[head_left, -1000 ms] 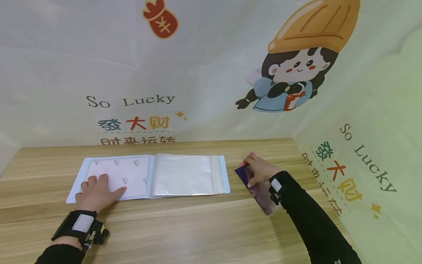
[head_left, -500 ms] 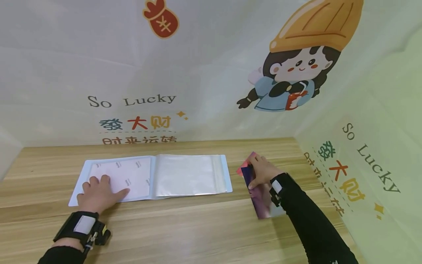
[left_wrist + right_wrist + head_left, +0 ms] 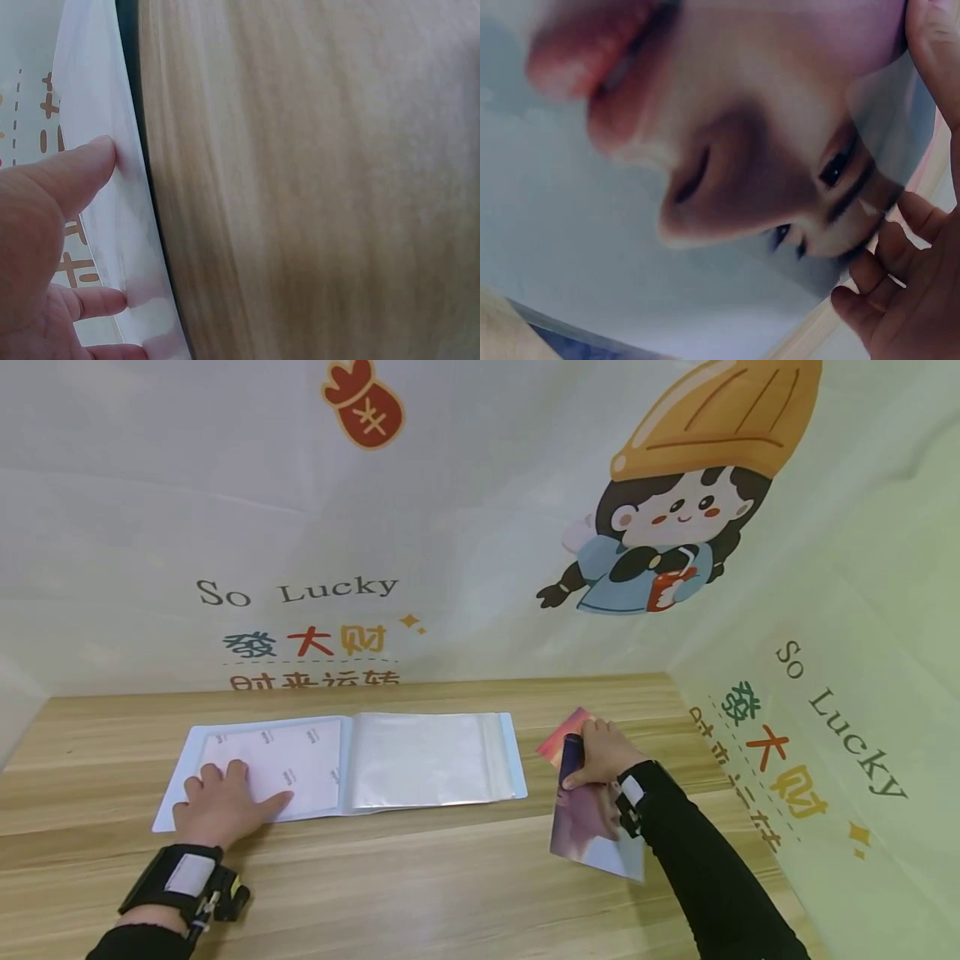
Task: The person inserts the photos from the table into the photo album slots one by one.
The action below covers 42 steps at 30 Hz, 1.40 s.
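Observation:
An open photo album (image 3: 420, 760) with pale blue edges lies on the table; its right page has a clear sleeve. My left hand (image 3: 225, 806) rests on the white left page (image 3: 307, 752), fingers spread and thumb out to the right. To the right of the album, my right hand (image 3: 607, 756) grips a glossy photo print (image 3: 592, 839) by its dark far edge, which curls upward. Close up in the right wrist view, the print (image 3: 727, 172) bends beside my fingers. Another print (image 3: 564, 733), pink and orange, shows partly beneath it.
The wooden table (image 3: 390, 885) extends in front of the album. Behind it rises a white printed cloth (image 3: 465, 527), and another printed sheet (image 3: 862, 693) slants along the right side.
My right hand has lifted and turned the upper photo print, its near end swinging toward me and more of the pink print showing. My left hand has stayed on the album.

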{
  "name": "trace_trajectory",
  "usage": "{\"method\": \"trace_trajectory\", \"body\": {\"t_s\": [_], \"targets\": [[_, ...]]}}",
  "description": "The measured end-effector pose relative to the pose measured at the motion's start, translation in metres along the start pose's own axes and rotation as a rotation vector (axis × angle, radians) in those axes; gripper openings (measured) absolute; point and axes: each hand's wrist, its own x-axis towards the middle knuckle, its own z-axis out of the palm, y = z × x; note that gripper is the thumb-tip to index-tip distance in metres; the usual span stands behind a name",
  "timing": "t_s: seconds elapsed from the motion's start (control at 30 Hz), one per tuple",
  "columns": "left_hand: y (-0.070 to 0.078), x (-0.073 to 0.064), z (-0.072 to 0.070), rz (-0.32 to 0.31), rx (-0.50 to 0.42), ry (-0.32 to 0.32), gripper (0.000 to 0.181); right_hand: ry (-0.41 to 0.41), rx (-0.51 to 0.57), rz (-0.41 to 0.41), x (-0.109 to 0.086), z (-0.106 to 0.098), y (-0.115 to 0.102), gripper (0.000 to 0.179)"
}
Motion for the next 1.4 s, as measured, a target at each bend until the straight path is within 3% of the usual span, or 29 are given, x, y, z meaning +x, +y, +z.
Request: {"method": "trace_trajectory", "body": {"t_s": [0.37,0.47,0.7,0.9,1.0,1.1,1.2,1.4], "targets": [[-0.002,0.000,0.000,0.003,-0.009,0.013,0.101,-0.011,0.025,0.039,-0.005,-0.009,-0.005,0.093],[-0.002,0.000,0.001,0.003,-0.017,0.011,0.102,-0.024,0.054,0.037,-0.005,-0.015,-0.005,0.084],[-0.001,-0.002,-0.001,0.001,-0.024,0.014,0.101,0.004,0.165,-0.027,-0.010,-0.060,-0.015,0.035],[-0.001,-0.002,-0.003,-0.006,-0.036,0.025,0.100,0.031,0.212,-0.118,-0.016,-0.106,-0.024,0.029],[-0.002,-0.002,-0.005,-0.005,-0.042,0.021,0.099,0.034,0.343,-0.175,-0.015,-0.121,-0.027,0.018],[-0.003,-0.002,-0.007,-0.008,-0.045,0.017,0.100,0.027,0.539,-0.191,-0.014,-0.128,-0.030,0.014],[-0.005,-0.001,-0.007,-0.012,-0.046,0.013,0.101,0.046,0.755,-0.129,-0.010,-0.126,-0.039,0.026],[-0.010,0.001,-0.007,-0.011,-0.046,0.011,0.097,0.053,1.172,0.103,0.008,-0.097,-0.067,0.036]]}}
